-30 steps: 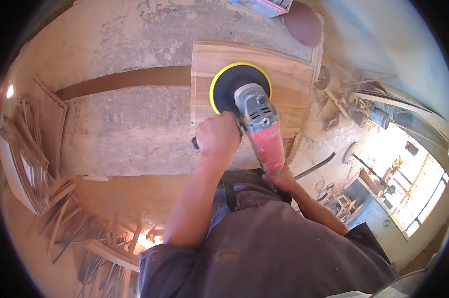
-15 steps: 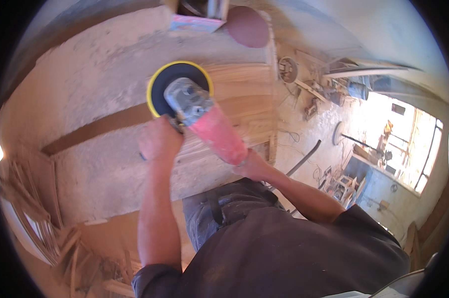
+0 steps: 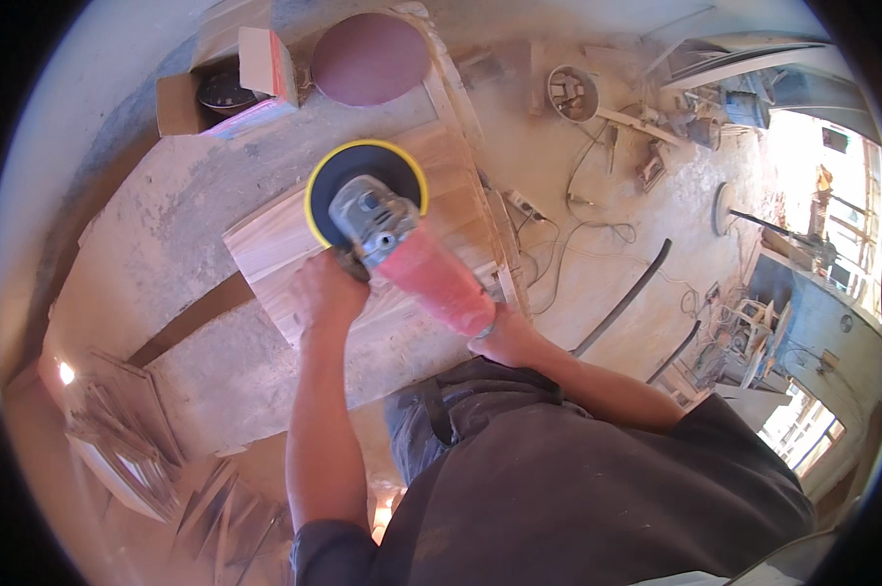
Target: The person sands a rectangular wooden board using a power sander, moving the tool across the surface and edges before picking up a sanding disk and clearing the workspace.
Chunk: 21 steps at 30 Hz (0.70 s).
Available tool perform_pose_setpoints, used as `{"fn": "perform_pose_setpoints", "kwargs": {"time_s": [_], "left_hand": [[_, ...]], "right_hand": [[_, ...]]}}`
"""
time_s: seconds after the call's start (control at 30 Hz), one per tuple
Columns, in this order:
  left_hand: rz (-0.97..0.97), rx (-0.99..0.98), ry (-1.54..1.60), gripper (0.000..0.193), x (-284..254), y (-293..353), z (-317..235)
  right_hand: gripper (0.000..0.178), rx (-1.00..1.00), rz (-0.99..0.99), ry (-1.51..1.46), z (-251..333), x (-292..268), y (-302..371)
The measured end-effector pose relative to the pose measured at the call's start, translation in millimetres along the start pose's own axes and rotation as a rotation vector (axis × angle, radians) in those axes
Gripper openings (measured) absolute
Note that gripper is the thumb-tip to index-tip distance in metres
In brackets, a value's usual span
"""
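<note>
I hold a disc sander (image 3: pixel 431 278) with both hands. It has a red body, a grey gear head and a round black pad with a yellow rim (image 3: pixel 365 186). My left hand (image 3: pixel 328 293) is closed round the side handle beside the gear head. At the rear end of the red body, my right hand (image 3: pixel 506 337) wraps round the grip, its fingers partly hidden. Beneath the sander lies a wooden panel (image 3: pixel 270 244) of pale and brown strips, on a dusty grey bench (image 3: pixel 177 220). The pad hides part of the panel; whether it spins I cannot tell.
An open cardboard box (image 3: pixel 177 105) and a round reddish-brown sanding disc (image 3: pixel 370 59) sit at the bench's far end. A gap (image 3: pixel 192 317) splits the bench top. Cables (image 3: pixel 558 254) and a dark hose (image 3: pixel 621 298) lie on the floor at right. Wood offcuts (image 3: pixel 119 459) lean at lower left.
The view has swung, so box and bench appear further left and lower. Relative to the panel, the sander has shifted right, uncovering its left end. Both hands keep their hold.
</note>
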State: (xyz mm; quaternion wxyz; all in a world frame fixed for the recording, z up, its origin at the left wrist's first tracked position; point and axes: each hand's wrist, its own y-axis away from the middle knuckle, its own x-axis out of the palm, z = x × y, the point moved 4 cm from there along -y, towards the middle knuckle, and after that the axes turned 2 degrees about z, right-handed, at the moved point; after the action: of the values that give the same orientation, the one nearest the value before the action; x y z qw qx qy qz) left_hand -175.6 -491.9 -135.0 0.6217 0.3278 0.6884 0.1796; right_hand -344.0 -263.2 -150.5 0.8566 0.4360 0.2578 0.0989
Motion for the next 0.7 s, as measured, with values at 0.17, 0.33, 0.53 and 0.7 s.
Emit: {"fn": "perform_pose_setpoints", "kwargs": {"time_s": [0.17, 0.33, 0.53, 0.7], "left_hand": [[0.115, 0.134, -0.085, 0.023, 3.6, -13.4, -90.4], [0.148, 0.233, -0.098, 0.023, 2.5, -25.8, -138.4], [0.097, 0.088, -0.096, 0.023, 1.7, -23.2, -98.8], [0.026, -0.06, -0.032, 0.027, 6.1, -7.2, -21.1]], "right_hand": [[0.03, 0.106, -0.079, -0.187, -38.2, -39.5, 27.3], [0.027, 0.277, -0.099, -0.385, -68.5, -54.3, 31.3], [0.029, -0.029, -0.105, -0.198, -64.4, -40.5, 11.9], [0.033, -0.153, -0.025, -0.068, -22.5, -22.1, -9.4]]}}
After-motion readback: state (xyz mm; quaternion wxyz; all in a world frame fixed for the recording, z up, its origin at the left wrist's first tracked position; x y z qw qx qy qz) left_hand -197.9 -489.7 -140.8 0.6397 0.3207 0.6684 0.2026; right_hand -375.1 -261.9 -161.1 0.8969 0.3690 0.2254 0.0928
